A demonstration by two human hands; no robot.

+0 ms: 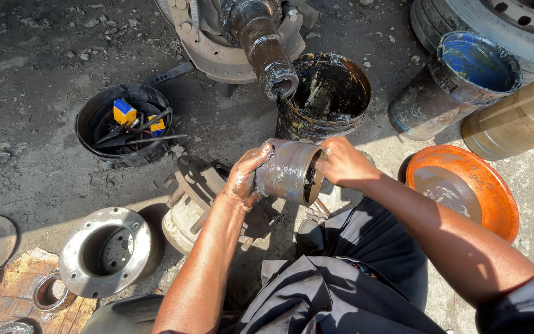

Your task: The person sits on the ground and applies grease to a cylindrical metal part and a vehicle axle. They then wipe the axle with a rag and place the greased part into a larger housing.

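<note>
Oil-stained grey concrete ground point(44, 68) carries everything here, with a dark rubber tyre on a steel rim point(514, 25) at the top right corner and a greasy brown axle spindle point(264, 43) jutting down at top centre. Below the spindle sits a blackened round metal bucket point(329, 93), beside it a blue-lined tipped drum point(458, 80), and lower right an orange shallow bowl point(465, 185). To the left lie a black tub of hand tools point(125, 124) and a silver flanged hub ring point(103, 250). Held in mid-air at the centre, above a rusty studded wheel hub point(193, 192), is the greasy cylindrical metal sleeve point(288, 172). The left hand point(245, 179) is wrapped closed round its outer wall, fingers curled over the rim; the right hand point(341, 162) is partly closed, fingertips pressing at its open end. The grease looks slippery, so a firm supporting grip with the left and slow, even work by the right would seem wise
</note>
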